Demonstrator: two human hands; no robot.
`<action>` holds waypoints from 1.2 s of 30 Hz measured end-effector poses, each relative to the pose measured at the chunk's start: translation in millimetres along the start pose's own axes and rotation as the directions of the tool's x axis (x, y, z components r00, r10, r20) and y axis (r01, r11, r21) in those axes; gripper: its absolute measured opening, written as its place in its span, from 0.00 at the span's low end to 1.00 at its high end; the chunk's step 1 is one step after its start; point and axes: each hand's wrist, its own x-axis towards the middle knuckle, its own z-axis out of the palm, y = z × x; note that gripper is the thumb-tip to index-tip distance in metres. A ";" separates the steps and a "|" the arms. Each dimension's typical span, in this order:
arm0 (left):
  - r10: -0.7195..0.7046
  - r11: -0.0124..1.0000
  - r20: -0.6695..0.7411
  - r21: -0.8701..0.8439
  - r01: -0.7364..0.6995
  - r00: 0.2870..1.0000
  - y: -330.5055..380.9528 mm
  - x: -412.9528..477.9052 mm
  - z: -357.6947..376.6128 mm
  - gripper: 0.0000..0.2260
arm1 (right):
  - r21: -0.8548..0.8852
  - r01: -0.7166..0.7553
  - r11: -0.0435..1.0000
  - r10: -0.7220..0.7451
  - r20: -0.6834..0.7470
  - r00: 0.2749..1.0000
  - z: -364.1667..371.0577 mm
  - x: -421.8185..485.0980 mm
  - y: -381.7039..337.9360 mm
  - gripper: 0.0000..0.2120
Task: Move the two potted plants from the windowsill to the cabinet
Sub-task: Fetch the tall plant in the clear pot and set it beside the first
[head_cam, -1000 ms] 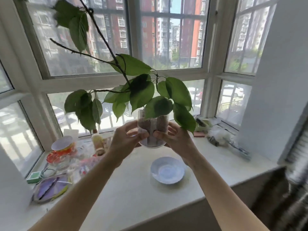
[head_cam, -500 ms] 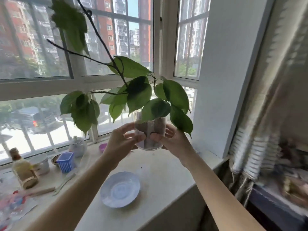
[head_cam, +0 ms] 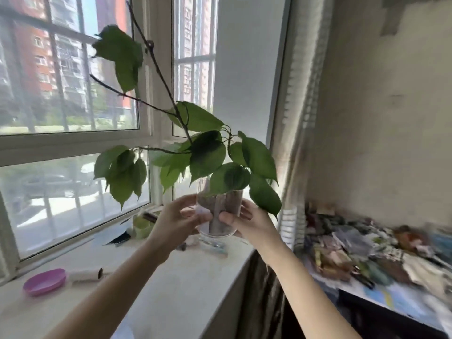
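Potted plant [head_cam: 217,211] held in the air above the right end of the windowsill [head_cam: 171,285], clear of it; pot is a transparent cup, soil visible through the wall, standing upright; long axis vertical, main stem leaning toward 11 o'clock, leaves spreading to 9 and 3 o'clock.

Left hand [head_cam: 178,223] wraps the pot from 9 o'clock, right hand [head_cam: 249,221] from 3 o'clock; both closed on the pot wall, thumbs facing the camera; pot sits between the palms, neither hand nearer than the other.

Cluttered surface [head_cam: 391,302] lies at 4 o'clock, lower than the sill; judged the likely direction of carry, but whether this is the cabinet cannot be told; its contents are blurred.

Curtain [head_cam: 293,148] hangs at 3 o'clock, close to the rightmost leaf; risk of brushing.

Second plant not in view; pink dish [head_cam: 45,281] at 8 o'clock on the sill; fingers behind the pot hidden.
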 end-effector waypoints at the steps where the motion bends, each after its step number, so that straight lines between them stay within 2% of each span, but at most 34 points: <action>1: 0.005 1.000 0.016 -0.009 -0.004 1.000 0.4 4.7 3.9 0.19 | 0.006 -0.001 1.000 0.001 -0.029 1.000 -3.7 -0.5 -0.9 0.32; 3: 0.018 0.999 0.061 -0.035 -0.016 0.998 2.1 12.6 14.9 0.18 | 0.008 -0.015 1.000 0.016 -0.090 0.996 -14.0 -5.2 -3.6 0.33; 7: 0.017 0.998 0.179 -0.064 -0.006 0.984 2.7 22.1 38.1 0.18 | -0.044 -0.038 0.998 0.030 -0.180 0.983 -33.6 -23.1 -7.9 0.25; 9: 0.022 0.994 0.228 -0.110 0.003 0.973 2.6 25.3 52.8 0.17 | -0.050 -0.060 0.997 0.046 -0.236 0.971 -45.8 -33.8 -11.3 0.28; 12: 0.043 0.988 0.287 -0.156 0.003 0.957 6.8 27.6 73.6 0.16 | -0.054 -0.072 0.996 0.054 -0.286 0.957 -63.9 -47.9 -15.1 0.27; 16: 0.058 0.987 0.370 -0.158 0.002 0.927 13.4 27.4 113.9 0.21 | -0.061 -0.072 0.996 0.045 -0.364 0.930 -94.4 -75.9 -23.7 0.29; 21: 0.113 0.976 0.451 -0.218 -0.014 0.885 24.5 19.7 165.9 0.20 | -0.080 -0.075 0.994 0.030 -0.460 0.888 -136.1 -111.1 -33.2 0.42; 25: 0.139 0.969 0.528 -0.249 -0.004 0.838 37.3 7.3 218.7 0.15 | -0.123 -0.076 0.990 -0.002 -0.542 0.840 -177.3 -146.1 -38.2 0.44; 27: 0.149 0.968 0.554 -0.251 -0.006 0.819 42.6 -0.7 246.6 0.13 | -0.094 -0.064 0.994 -0.001 -0.571 0.821 -199.6 -165.5 -39.8 0.42; 30: 0.152 0.970 0.594 -0.242 -0.005 0.790 56.0 -17.7 290.1 0.12 | -0.063 -0.050 0.997 0.002 -0.606 0.795 -233.8 -200.5 -46.0 0.31; 33: 0.184 0.969 0.632 -0.247 -0.029 0.753 69.9 -36.3 338.1 0.13 | -0.074 -0.045 0.996 -0.015 -0.658 0.753 -266.8 -238.8 -57.3 0.31; 35: 0.193 0.961 0.658 -0.277 -0.004 0.728 80.2 -50.9 367.2 0.10 | -0.095 -0.052 0.994 -0.027 -0.682 0.731 -287.2 -263.7 -65.6 0.28; 36: 0.203 0.956 0.671 -0.294 0.005 0.713 87.5 -60.5 383.1 0.12 | -0.109 -0.060 0.992 -0.034 -0.698 0.715 -298.6 -278.6 -70.2 0.27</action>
